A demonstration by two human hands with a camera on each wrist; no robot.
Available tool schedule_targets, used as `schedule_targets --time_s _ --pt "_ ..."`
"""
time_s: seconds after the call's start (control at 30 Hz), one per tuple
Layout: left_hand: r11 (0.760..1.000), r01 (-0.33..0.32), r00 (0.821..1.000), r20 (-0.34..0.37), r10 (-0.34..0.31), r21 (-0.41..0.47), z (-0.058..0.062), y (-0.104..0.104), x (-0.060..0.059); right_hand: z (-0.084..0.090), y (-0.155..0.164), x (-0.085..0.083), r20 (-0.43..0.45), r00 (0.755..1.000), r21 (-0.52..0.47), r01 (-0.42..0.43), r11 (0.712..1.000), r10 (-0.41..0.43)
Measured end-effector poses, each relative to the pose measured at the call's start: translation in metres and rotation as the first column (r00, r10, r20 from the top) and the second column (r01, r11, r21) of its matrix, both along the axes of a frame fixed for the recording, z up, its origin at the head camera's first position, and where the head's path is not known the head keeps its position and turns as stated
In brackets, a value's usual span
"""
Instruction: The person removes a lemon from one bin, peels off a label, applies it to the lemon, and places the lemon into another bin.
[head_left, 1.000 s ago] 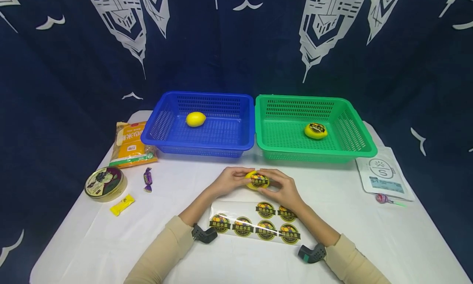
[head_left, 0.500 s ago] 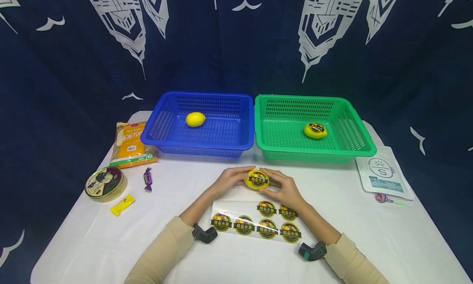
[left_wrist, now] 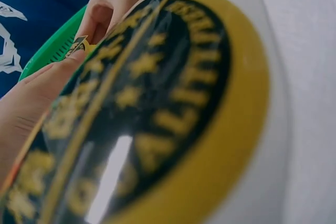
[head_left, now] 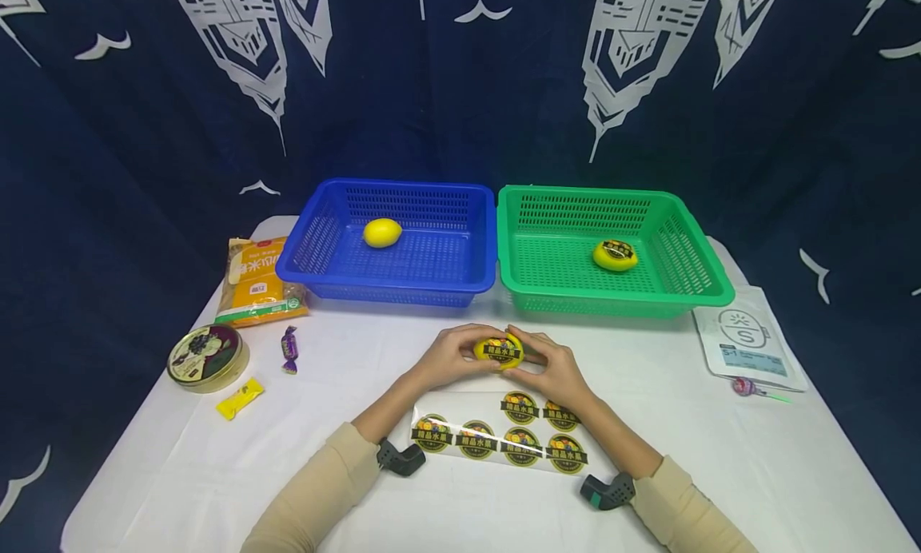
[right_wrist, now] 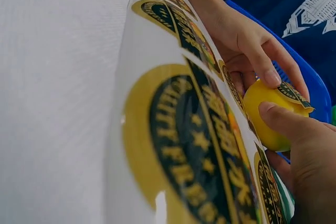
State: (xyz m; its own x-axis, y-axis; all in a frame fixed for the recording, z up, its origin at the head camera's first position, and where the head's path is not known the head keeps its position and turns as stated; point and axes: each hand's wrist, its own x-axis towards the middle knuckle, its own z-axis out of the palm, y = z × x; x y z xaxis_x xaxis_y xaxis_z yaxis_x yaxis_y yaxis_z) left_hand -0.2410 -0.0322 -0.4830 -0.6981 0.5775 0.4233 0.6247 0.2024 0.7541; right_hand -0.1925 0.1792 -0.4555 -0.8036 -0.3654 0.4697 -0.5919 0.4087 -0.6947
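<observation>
Both hands hold a yellow lemon (head_left: 498, 353) just above the white table (head_left: 144, 473), left hand (head_left: 449, 353) and right hand (head_left: 550, 365) curled around it, thumbs pressing its round sticker (head_left: 504, 351). Uneven pressure could wrinkle the sticker or lift an edge

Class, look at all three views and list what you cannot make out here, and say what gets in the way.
1. Left wrist view: the sticker sheet fills the frame, blurred; the table is mostly hidden.
2. Head view: the held lemon is partly covered by the left hand and right hand.
3. Head view: print on the white pouch is too small to read.
4. Right wrist view: the blue basket is cut off.
</observation>
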Motion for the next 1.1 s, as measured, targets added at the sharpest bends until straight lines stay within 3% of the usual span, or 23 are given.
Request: schedule_targets --time_s 0.13,0.23,0.33,0.53,0.97,1.1 --pt "1.000 -0.005 0.999 -0.043 0.004 -0.019 -0.005 -0.001 -0.004 -0.005 0.003 -0.003 0.107 0.994 -0.030 -0.032 0.999 0.035" --pt "1.000 -0.002 0.998 -0.058 0.001 -0.019 -0.005 -0.001 -0.005 -0.014 0.007 -0.009 0.249 0.966 -0.100 -0.043 0.994 0.067" --pt "1.000 -0.005 0.996 -0.084 0.003 -0.025 -0.005 -0.001 -0.005 -0.023 0.009 -0.014 0.354 0.934 -0.142 0.005 0.990 0.046" --pt "1.000 -0.004 0.994 -0.111 0.001 -0.030 -0.004 -0.001 -0.005 -0.024 0.007 -0.018 0.387 0.922 -0.123 0.079 0.989 -0.025" --pt "0.999 0.041 0.992 -0.117 -0.039 0.011 -0.003 -0.002 -0.008 -0.025 0.013 -0.024 0.454 0.891 -0.119 0.043 0.992 0.016" --pt "0.999 0.041 0.994 -0.104 -0.040 0.002 -0.003 -0.003 -0.008 -0.019 0.011 -0.022 0.442 0.896 -0.144 0.015 0.989 0.050"
